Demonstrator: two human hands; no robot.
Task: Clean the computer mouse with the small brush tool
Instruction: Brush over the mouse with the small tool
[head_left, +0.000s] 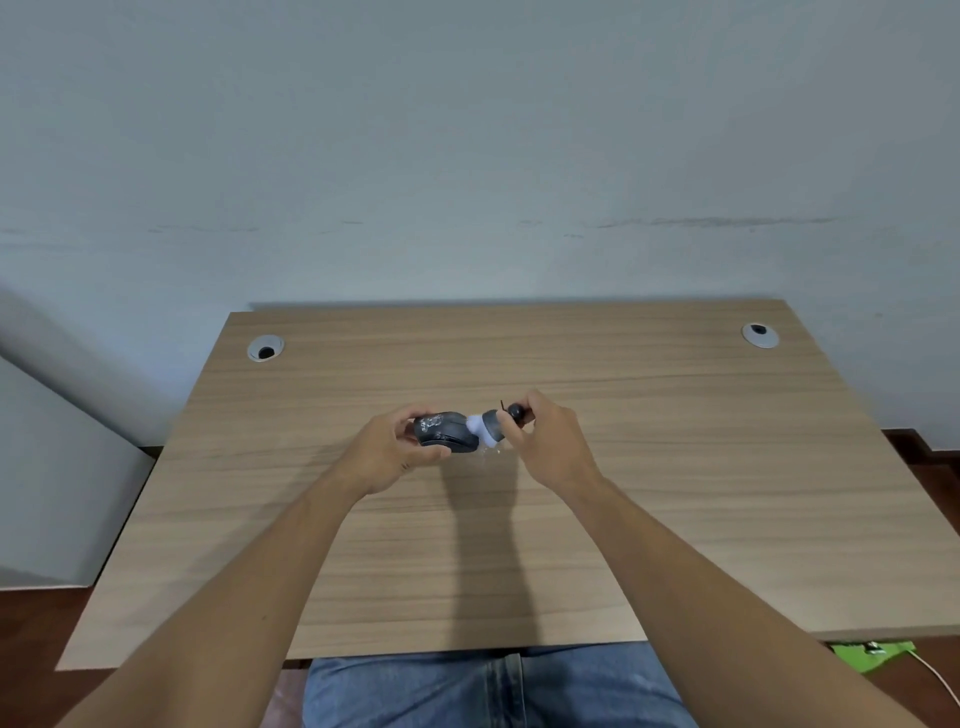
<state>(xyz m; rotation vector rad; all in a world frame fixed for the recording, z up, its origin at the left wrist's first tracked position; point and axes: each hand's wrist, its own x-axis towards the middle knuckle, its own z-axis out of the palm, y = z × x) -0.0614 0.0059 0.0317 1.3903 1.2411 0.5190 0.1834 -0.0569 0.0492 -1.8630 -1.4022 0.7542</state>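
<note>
My left hand (392, 449) grips a dark grey computer mouse (448, 428) and holds it lifted a little above the wooden desk (675, 467), with whitish smudges on the mouse's left part. My right hand (550, 441) is closed around a small brush tool (492, 423) with a dark handle and a white bristle head. The bristles press against the right end of the mouse. A few pale specks lie on the desk just below the brush head. My fingers hide part of the brush handle.
Two round grey cable grommets sit at the back corners of the desk, one at the left (265, 348) and one at the right (760, 334). A pale wall rises behind. A green object with a white cable (872, 652) lies on the floor at the right.
</note>
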